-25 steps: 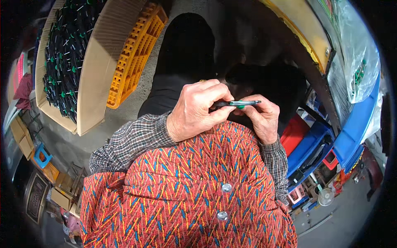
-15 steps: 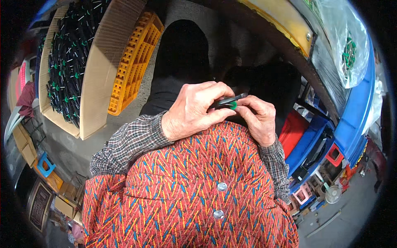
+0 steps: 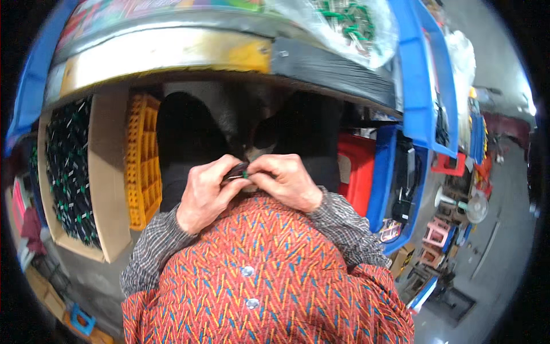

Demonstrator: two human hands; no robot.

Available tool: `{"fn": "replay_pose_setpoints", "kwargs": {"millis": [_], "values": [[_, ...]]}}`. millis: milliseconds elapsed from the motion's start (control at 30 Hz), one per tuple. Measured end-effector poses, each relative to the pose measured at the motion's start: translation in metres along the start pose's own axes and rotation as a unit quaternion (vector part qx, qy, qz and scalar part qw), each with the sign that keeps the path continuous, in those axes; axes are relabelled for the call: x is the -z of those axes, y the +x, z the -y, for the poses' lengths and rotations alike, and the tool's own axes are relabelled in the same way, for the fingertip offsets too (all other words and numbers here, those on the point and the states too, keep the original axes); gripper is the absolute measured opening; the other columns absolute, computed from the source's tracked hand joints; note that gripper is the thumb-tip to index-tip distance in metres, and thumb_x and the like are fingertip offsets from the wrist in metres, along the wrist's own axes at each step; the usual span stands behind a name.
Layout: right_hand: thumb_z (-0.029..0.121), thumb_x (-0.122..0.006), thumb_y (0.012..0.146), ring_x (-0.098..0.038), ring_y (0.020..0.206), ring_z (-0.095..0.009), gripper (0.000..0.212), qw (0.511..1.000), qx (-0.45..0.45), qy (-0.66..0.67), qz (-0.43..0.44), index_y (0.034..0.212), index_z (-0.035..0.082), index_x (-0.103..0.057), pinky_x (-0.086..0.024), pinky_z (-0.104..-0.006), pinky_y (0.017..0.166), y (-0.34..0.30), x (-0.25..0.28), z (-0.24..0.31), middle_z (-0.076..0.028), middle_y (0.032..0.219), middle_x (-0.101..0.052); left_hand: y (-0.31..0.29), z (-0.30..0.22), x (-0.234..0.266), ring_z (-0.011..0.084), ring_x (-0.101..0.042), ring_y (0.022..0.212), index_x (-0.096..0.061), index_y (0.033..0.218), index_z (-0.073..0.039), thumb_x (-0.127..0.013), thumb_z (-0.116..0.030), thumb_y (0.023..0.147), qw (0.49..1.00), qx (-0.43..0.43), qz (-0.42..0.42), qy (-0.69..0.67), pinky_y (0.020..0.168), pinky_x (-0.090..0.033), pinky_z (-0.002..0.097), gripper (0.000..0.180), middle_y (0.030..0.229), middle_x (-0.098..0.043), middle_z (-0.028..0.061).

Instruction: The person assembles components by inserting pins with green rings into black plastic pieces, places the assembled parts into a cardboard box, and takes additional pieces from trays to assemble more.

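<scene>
Above my lap, my left hand (image 3: 207, 194) is closed round a small black part (image 3: 235, 171). A thin, light-coloured sliver, perhaps metal, shows beside it. My right hand (image 3: 286, 180) pinches at a small green piece (image 3: 245, 174) at the end of the black part, so the two hands nearly touch. Fingers cover most of what I hold, and its exact kind cannot be made out. On the left stands a cardboard box (image 3: 112, 183) filled with many black pieces that have green bits and light metal shafts.
A bench edge (image 3: 172, 53) runs across ahead of my knees. On it lies a clear plastic bag (image 3: 382, 34) of green-ended metal pieces. An orange crate (image 3: 143, 163) stands beside the box. At right are a red stool (image 3: 361, 163), a blue tray (image 3: 382, 189) and a blue bin (image 3: 417, 74).
The view has turned, bringing the bench edge across the top. My hands stay together on the black part and green piece; my right hand's back is now turned more upward.
</scene>
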State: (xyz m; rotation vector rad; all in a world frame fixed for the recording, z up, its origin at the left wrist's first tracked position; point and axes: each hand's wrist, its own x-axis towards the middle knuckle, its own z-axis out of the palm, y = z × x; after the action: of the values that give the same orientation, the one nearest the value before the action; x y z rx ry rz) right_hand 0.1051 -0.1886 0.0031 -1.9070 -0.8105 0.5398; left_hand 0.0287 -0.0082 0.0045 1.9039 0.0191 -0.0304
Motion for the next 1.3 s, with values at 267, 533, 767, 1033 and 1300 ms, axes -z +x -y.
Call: {"fn": "replay_pose_setpoints", "kwargs": {"millis": [267,533,767,1033,1300], "values": [[0.004,-0.065,0.078,-0.066,0.066,-0.024,0.006,0.998,0.016,-0.053,-0.015,0.083,0.001,-0.064,-0.051,-0.0314,0.058,-0.008,0.007,0.002,-0.012,0.073,-0.065,0.004,-0.013,-0.005,0.0193,-0.065,0.061,-0.059,0.093,0.001,-0.069,-0.003,0.080,0.999,-0.038,0.025,0.018,0.055,-0.049,0.0276,0.017,0.074,-0.063,0.0119],[0.009,-0.068,0.079,-0.066,0.068,-0.027,0.009,0.995,0.043,-0.079,-0.041,0.082,0.001,-0.065,-0.052,-0.0338,0.060,-0.017,0.025,0.005,-0.012,0.075,-0.065,0.007,-0.023,-0.015,0.0084,-0.054,0.062,-0.063,0.096,0.000,-0.070,-0.003,0.077,1.000,-0.023,0.000,-0.017,0.058,-0.045,0.0236,0.020,0.071,-0.061,0.0056],[0.008,-0.068,0.079,-0.064,0.069,-0.030,0.010,0.979,0.090,-0.162,-0.088,0.085,0.001,-0.065,-0.051,-0.0360,0.061,-0.022,0.070,0.033,-0.014,0.077,-0.064,0.008,-0.033,-0.019,0.0135,-0.058,0.062,-0.064,0.091,0.002,-0.070,0.000,0.075,0.999,-0.038,0.005,-0.017,0.059,-0.045,0.0253,0.017,0.071,-0.062,0.0092],[0.002,-0.064,0.081,-0.062,0.067,-0.024,0.006,0.842,0.074,-0.394,-0.361,0.085,-0.001,-0.065,-0.048,-0.0316,0.062,-0.054,0.213,0.073,-0.012,0.076,-0.063,0.009,-0.028,-0.019,0.0042,-0.048,0.051,-0.064,0.094,-0.001,-0.068,-0.002,0.080,0.999,-0.051,-0.002,0.001,0.048,-0.038,0.0219,0.014,0.063,-0.056,0.0000],[0.019,-0.064,0.076,-0.062,0.080,-0.036,0.020,0.852,-0.149,-0.467,-0.185,0.081,-0.001,-0.065,-0.047,-0.0439,0.071,-0.058,0.314,0.004,-0.020,0.079,-0.064,0.011,-0.038,-0.025,0.0134,-0.061,0.059,-0.065,0.093,-0.001,-0.072,-0.006,0.078,0.999,0.012,0.003,0.038,0.056,-0.048,0.0262,0.017,0.075,-0.066,0.0108]]}}
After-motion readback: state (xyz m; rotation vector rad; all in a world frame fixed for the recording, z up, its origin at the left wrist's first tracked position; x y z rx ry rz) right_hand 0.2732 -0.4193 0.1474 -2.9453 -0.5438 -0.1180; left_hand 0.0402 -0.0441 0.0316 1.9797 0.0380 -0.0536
